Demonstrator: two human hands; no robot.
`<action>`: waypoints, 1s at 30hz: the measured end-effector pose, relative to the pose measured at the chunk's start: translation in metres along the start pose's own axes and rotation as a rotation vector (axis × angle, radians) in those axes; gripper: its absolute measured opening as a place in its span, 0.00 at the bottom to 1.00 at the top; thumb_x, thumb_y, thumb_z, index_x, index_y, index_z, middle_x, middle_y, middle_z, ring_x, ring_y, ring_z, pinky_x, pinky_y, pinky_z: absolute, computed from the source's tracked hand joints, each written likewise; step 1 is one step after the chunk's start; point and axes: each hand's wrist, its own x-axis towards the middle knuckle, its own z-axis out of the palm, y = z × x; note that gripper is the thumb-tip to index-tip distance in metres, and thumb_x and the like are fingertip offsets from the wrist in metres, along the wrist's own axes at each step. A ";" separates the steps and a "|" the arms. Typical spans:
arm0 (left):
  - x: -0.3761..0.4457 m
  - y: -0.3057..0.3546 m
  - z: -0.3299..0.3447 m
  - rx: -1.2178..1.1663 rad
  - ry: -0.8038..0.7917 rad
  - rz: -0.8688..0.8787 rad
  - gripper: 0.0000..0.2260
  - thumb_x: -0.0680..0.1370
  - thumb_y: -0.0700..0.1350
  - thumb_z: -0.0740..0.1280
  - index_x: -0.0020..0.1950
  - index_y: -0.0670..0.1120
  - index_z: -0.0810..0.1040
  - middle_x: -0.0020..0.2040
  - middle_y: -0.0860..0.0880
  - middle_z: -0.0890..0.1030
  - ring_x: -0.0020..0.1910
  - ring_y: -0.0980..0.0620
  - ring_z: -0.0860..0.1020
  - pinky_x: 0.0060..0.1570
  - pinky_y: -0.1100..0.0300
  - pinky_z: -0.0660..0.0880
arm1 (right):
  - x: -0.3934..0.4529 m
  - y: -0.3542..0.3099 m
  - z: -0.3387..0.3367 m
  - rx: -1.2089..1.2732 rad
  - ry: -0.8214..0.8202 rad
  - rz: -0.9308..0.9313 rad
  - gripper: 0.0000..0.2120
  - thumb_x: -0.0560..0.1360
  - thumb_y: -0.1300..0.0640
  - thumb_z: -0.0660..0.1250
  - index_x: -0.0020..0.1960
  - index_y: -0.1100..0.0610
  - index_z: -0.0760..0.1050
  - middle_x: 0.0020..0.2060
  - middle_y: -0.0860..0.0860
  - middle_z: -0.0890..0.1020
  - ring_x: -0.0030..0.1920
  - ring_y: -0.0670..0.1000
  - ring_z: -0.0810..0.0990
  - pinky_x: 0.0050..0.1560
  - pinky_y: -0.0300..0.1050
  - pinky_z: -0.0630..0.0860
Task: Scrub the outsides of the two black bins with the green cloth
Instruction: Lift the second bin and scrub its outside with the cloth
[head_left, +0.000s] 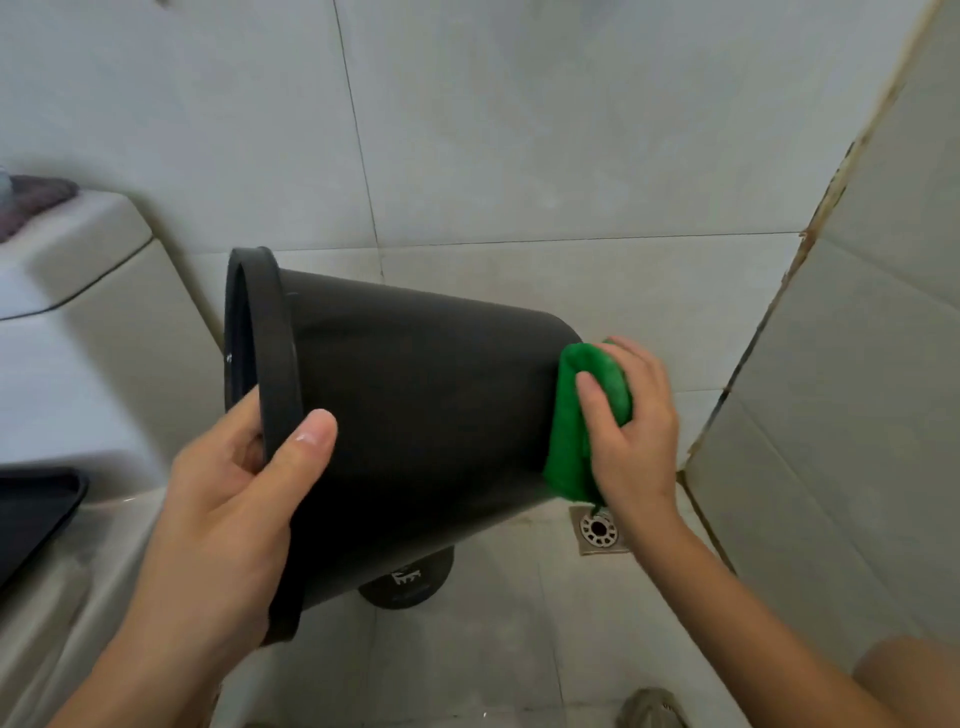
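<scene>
The head view looks down into a tiled bathroom corner, where one black bin (415, 415) is held off the floor on its side, mouth to the left and base to the right; the left hand (228, 499) grips it at the rim (275, 364), thumb lying across the outer wall and the fingers curled inside the mouth; the right hand (628, 421) is curled round the bunched green cloth (576, 447) and presses it against the bin's base edge. The bin looks like thin moulded plastic, so I judge it light enough for one hand, stiff at the thickened rim but likely to flex in the wall under hard rubbing; the smooth sides could turn slippery if wet, which makes the rim the soundest place to hold, as it gives the fingers a lip to hook. The cloth is soft and folds to any curve, so it should follow the tapered wall well, though a loose corner hangs down below the hand. Around them: a toilet cistern (88, 291) at the left with a dark rag (36, 200) on its lid, a black toilet seat (36, 509) at the lower left edge, a floor drain (598, 530) just under the cloth, and a dark round object (410, 579) on the floor beneath the bin, too hidden to name; a second bin cannot be made out for certain. The walls close in on the right, leaving little room to swing the bin that way.
</scene>
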 end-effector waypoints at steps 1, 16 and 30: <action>0.000 0.001 0.000 -0.011 0.007 0.010 0.11 0.71 0.55 0.66 0.50 0.58 0.85 0.50 0.50 0.87 0.51 0.48 0.85 0.53 0.50 0.80 | 0.002 0.005 -0.001 0.002 0.019 0.023 0.18 0.76 0.49 0.63 0.63 0.57 0.76 0.64 0.54 0.75 0.61 0.37 0.70 0.61 0.22 0.61; 0.008 0.011 -0.014 -0.089 0.010 -0.027 0.13 0.66 0.55 0.66 0.46 0.59 0.86 0.49 0.49 0.87 0.49 0.49 0.85 0.49 0.56 0.82 | -0.010 0.000 -0.001 0.007 0.025 -0.115 0.21 0.78 0.51 0.59 0.66 0.60 0.71 0.68 0.59 0.71 0.67 0.42 0.67 0.66 0.25 0.59; -0.002 0.002 -0.010 0.057 -0.148 0.086 0.13 0.73 0.54 0.64 0.55 0.57 0.84 0.49 0.52 0.86 0.48 0.57 0.84 0.44 0.68 0.78 | 0.018 -0.004 0.004 0.100 0.101 0.181 0.14 0.73 0.47 0.66 0.56 0.52 0.77 0.52 0.51 0.80 0.52 0.47 0.77 0.57 0.50 0.76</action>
